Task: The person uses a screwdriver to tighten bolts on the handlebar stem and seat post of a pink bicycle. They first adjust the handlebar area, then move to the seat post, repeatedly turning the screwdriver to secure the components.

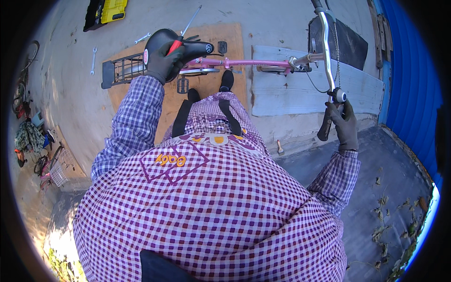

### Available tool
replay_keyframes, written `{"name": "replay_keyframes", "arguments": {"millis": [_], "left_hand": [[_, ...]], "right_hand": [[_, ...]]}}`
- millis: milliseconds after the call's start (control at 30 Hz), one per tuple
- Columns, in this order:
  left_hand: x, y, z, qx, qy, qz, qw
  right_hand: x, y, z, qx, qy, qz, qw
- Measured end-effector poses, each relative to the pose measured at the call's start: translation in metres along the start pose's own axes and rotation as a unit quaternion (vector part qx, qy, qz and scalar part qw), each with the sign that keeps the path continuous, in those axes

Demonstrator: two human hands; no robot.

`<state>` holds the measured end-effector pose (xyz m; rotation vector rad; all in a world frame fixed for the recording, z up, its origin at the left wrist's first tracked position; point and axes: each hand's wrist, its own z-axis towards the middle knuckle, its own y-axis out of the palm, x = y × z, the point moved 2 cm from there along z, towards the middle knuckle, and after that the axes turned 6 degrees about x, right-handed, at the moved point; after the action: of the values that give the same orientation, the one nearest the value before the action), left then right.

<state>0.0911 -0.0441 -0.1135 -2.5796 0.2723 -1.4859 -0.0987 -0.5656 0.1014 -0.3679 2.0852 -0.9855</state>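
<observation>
A pink bicycle (pixel 253 62) stands sideways before me over a plywood board. My left hand (pixel 164 63), in a dark glove, grips a screwdriver (pixel 175 45) with a red handle and rests against the black saddle (pixel 197 47); the shaft points up and away. My right hand (pixel 342 122), also gloved, is closed on the silver handlebar (pixel 327 56) by the black grip (pixel 323 129), just below a round bell (pixel 340 96). A rear rack (pixel 123 66) extends left of the saddle. My dark shoes show below the frame.
Wrenches (pixel 93 61) and a black-and-yellow toolbox (pixel 110 11) lie at upper left. More bicycles, a basket (pixel 63 171) and cloth are far left. A pale board (pixel 319 96) and brush (pixel 280 148) lie right of me. A blue corrugated wall (pixel 411 84) bounds the right side.
</observation>
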Motion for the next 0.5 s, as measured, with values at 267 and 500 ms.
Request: {"name": "replay_keyframes", "arguments": {"millis": [267, 500], "left_hand": [[-0.013, 0.007, 0.011, -0.063, 0.020, -0.010, 0.998], [-0.022, 0.010, 0.019, -0.049, 0.044, -0.027, 0.997]], "right_hand": [[0.009, 0.045, -0.037, 0.206, 0.002, -0.320, 0.925], [0.009, 0.053, -0.027, 0.222, 0.053, -0.429, 0.874]]}}
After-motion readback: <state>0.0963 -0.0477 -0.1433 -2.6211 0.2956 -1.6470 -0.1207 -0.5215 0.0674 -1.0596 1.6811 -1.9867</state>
